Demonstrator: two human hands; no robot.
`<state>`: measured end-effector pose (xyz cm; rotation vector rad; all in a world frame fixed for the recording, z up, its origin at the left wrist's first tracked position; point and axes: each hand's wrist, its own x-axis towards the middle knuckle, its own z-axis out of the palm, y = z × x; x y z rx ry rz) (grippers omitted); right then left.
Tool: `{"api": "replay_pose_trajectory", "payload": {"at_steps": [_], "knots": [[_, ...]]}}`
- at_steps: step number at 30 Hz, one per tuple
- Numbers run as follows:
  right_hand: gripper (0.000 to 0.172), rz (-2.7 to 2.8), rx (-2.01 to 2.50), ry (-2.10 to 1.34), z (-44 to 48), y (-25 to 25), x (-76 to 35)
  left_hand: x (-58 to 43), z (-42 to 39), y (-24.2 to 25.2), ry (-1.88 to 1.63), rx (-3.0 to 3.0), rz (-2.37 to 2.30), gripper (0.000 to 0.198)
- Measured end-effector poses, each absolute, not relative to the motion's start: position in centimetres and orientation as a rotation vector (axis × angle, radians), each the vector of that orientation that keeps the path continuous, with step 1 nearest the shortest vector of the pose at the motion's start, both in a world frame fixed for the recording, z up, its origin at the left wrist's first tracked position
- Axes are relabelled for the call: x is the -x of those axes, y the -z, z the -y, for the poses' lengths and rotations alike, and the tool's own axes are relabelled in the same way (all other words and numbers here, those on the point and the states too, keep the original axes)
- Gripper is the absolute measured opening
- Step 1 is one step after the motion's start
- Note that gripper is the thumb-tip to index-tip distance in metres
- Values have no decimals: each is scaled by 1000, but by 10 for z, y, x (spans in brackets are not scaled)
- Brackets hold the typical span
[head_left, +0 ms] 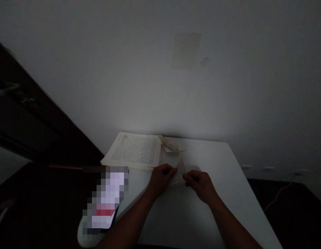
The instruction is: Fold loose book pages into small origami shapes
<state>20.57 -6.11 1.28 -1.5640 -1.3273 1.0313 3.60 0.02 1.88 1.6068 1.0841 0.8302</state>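
Note:
A small folded piece of printed paper [181, 166] stands up between my two hands, just above the white table [191, 211]. My left hand [161, 177] pinches its left side, thumb and fingers together. On the right, my right hand [200, 183] grips the paper's lower corner between thumb and fingertips. Part of the paper is hidden behind my left fingers. Beyond my hands lies a folded paper shape [173, 144], its tip touching or close to the book pages. To the left of it rests a stack of printed pages [137, 148], lying flat.
A phone [108, 197] with a lit, blurred-out screen lies at the table's left edge. The table's back edge meets a pale wall [139, 69]. A dark door [33, 103] is at left. Sockets and a cable [278, 197] show low on the right.

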Motion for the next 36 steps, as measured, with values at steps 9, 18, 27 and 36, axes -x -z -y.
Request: {"api": "replay_pose_trajectory", "payload": {"at_steps": [9, 18, 27, 36], "knots": [[36, 1240, 1511, -1100, 62, -12, -208, -34, 0, -20, -780, -1655, -1037, 28], [41, 1332, 1501, -1111, 63, -15, -204, -36, 3, -26, -861, -1646, -1074, 28], [42, 1219, 1478, -1090, 64, -21, -203, -36, 1, -23, -758, -1692, -1041, 31], [40, 1224, 1453, -1137, 63, -13, -202, -35, 2, -26, -829, -1681, -1085, 31]]}}
